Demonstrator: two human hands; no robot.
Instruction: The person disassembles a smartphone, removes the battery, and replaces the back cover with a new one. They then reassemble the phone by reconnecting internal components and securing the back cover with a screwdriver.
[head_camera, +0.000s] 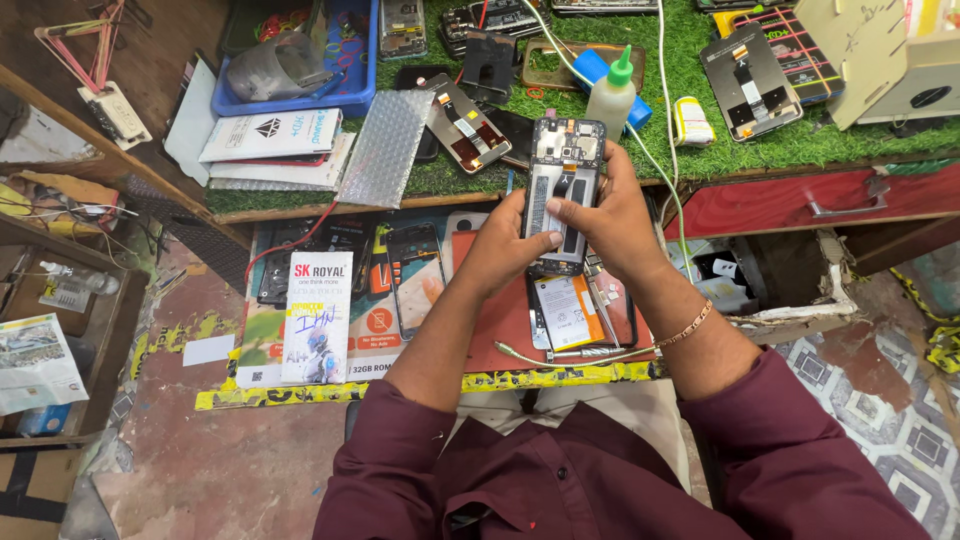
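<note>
Head view, opened phone (562, 190) gripped between left hand (507, 243) fingers and right hand (610, 222) fingers, above red mat (500, 320).

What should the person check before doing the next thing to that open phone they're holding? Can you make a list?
1. Grip: left hand and right hand both hold the opened phone: ok.
2. Phone held above the red mat, not over the floor: ok.
3. Right thumb on the phone's inner part; seated flat or not: cannot tell.
4. Loose battery lies on the mat below, within easy reach by the look of it: ok.
5. Glue bottle upright, cap on: ok.
6. Open drawer beside the right arm, might snag an elbow: not ok.
</note>
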